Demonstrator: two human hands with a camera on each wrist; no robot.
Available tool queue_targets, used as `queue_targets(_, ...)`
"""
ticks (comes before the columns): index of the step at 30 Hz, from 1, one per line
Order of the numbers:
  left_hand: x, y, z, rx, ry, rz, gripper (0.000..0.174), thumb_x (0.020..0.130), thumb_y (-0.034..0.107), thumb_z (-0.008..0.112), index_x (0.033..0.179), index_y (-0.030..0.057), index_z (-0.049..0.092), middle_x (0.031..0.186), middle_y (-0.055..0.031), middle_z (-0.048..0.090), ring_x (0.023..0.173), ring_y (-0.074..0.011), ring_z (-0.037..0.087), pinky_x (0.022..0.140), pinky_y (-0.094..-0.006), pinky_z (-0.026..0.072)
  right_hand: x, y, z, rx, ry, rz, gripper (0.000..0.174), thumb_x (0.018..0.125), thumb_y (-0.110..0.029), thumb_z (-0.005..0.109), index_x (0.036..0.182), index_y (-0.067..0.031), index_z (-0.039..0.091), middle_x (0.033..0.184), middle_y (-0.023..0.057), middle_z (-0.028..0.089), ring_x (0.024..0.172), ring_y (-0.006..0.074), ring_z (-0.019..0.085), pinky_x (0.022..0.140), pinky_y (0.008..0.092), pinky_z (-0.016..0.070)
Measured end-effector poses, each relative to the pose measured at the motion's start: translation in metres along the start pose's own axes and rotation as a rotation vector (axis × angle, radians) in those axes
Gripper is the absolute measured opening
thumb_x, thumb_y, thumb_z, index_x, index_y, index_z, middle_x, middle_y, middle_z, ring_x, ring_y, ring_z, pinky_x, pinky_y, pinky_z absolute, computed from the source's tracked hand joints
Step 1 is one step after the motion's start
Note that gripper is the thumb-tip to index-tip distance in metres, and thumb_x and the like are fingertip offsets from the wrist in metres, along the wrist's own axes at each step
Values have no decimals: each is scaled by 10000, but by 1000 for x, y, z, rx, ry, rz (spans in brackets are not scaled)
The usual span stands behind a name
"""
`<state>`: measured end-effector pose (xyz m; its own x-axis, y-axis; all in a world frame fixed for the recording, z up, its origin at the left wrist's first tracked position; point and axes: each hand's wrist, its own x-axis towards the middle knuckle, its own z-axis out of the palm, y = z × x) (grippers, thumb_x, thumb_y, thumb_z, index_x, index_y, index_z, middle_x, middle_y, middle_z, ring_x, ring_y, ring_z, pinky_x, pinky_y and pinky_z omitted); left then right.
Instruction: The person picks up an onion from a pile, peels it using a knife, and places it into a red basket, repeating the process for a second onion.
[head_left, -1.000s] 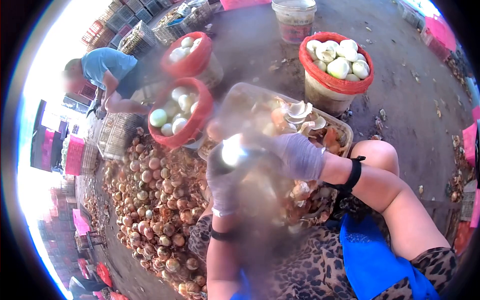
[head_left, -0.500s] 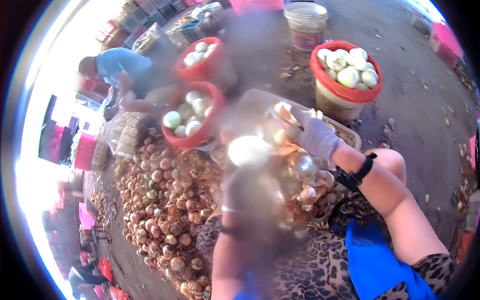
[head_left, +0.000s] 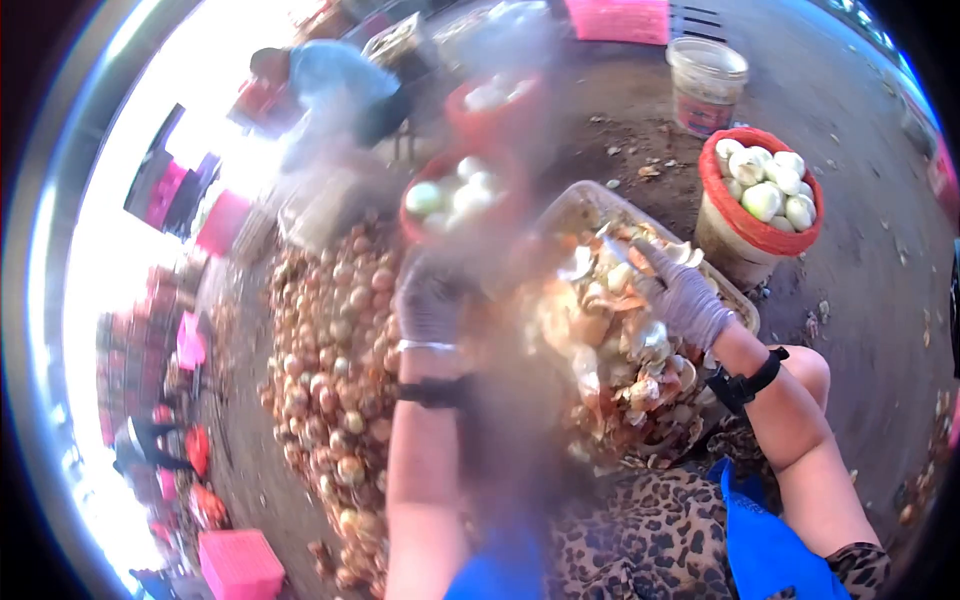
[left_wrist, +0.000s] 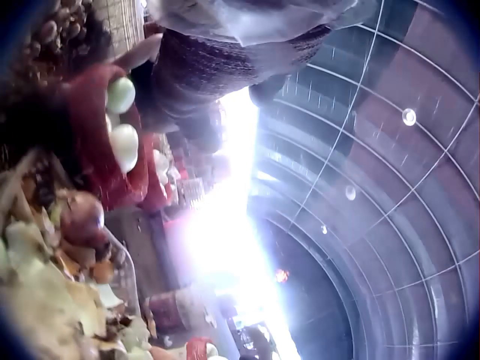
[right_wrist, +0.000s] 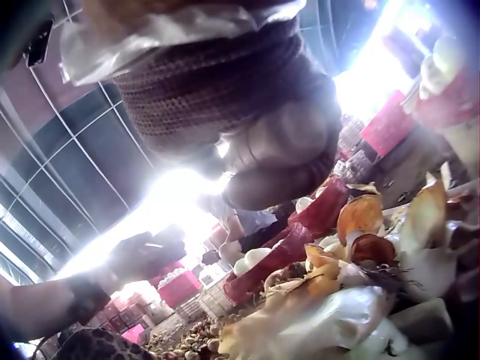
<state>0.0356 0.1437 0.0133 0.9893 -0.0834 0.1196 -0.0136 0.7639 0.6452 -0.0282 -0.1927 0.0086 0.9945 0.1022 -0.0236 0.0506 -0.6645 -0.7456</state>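
My gloved left hand (head_left: 433, 300) is stretched forward over the heap of unpeeled onions (head_left: 330, 330), just in front of a red-lined bucket (head_left: 415, 215) of peeled onions. In the left wrist view a gap shows between its thumb and fingers, and no onion shows in it. My gloved right hand (head_left: 690, 305) is above a clear tub (head_left: 745, 310) full of onion skins (head_left: 610, 300). It grips a small knife (head_left: 616, 250), whose blade points forward over the skins; its handle is hidden in the curled fingers.
Another red-lined bucket (head_left: 755, 235) of peeled onions stands behind the tub at right, with a white pail (head_left: 706, 85) farther back. A person in a blue shirt (head_left: 340, 80) bends over at the far left. A pink crate (head_left: 240, 565) sits at lower left.
The peeled onion in my left hand is gone from view, and that hand has moved left toward the bucket. My right hand has drawn away from it, over the tub. The head view has turned left.
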Motion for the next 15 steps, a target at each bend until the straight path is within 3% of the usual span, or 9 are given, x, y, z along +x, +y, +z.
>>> queue_targets(2, -33, 40, -55, 114, 82, 74, 216, 892, 51, 510, 1091, 8, 581, 1037, -177, 638, 1001, -350, 623, 834, -429, 559, 1, 14, 16, 55, 36, -41, 500, 912, -260, 528, 1392, -203, 399, 949, 197, 635, 813, 276, 628, 745, 373, 493)
queue_targets(4, -110, 78, -80, 378, 422, 201, 207, 888, 54, 525, 1080, 28, 598, 998, -134, 650, 908, -319, 656, 747, -397, 576, 4, 27, 26, 11, 39, -160, 481, 914, -258, 531, 1372, -151, 431, 1062, 189, 628, 889, 239, 624, 792, 354, 488)
queue_targets(8, -309, 129, -203, 349, 816, 283, 215, 884, 93, 541, 1094, 55, 552, 938, -103, 625, 783, -269, 633, 677, -388, 542, 8, 41, 56, 111, 28, -309, 458, 906, -231, 557, 1339, -100, 483, 1040, 69, 638, 848, 171, 586, 759, 314, 482)
queue_targets(9, -366, 130, -245, 362, 954, 273, 227, 880, 97, 545, 1104, 59, 542, 934, -103, 620, 763, -262, 624, 677, -389, 538, 9, 42, 57, 214, -100, -84, 456, 906, -227, 561, 1339, -101, 488, 994, 44, 631, 792, 134, 565, 705, 278, 472)
queue_targets(11, -436, 117, -265, 428, 1263, 186, 252, 865, 94, 558, 1115, 69, 526, 910, -101, 608, 728, -247, 608, 655, -381, 532, 1, 17, 64, 288, -202, 207, 450, 905, -201, 560, 1344, -126, 492, 770, -34, 566, 592, 29, 448, 525, 179, 386)
queue_targets(12, -454, 106, -265, 483, 1431, 113, 266, 855, 86, 569, 1116, 74, 520, 891, -99, 600, 711, -239, 601, 632, -373, 529, 7, 24, 72, 242, -191, 159, 447, 909, -200, 556, 1347, -142, 488, 688, -58, 500, 531, 27, 399, 475, 179, 350)
queue_targets(13, -478, 90, -287, 470, 1415, 93, 301, 830, 92, 615, 1117, 89, 526, 888, -96, 598, 706, -236, 601, 579, -353, 521, 13, 32, 80, 195, -179, 112, 444, 913, -199, 551, 1350, -158, 483, 607, -83, 434, 471, 25, 351, 424, 180, 313)
queue_targets(15, -486, 73, -299, 417, 1387, 70, 343, 805, 114, 661, 1119, 86, 525, 890, -98, 599, 687, -244, 601, 538, -346, 517, 13, 6, 87, 154, -227, 186, 449, 917, -211, 554, 1358, -168, 474, 607, -72, 450, 469, 39, 382, 427, 189, 346)
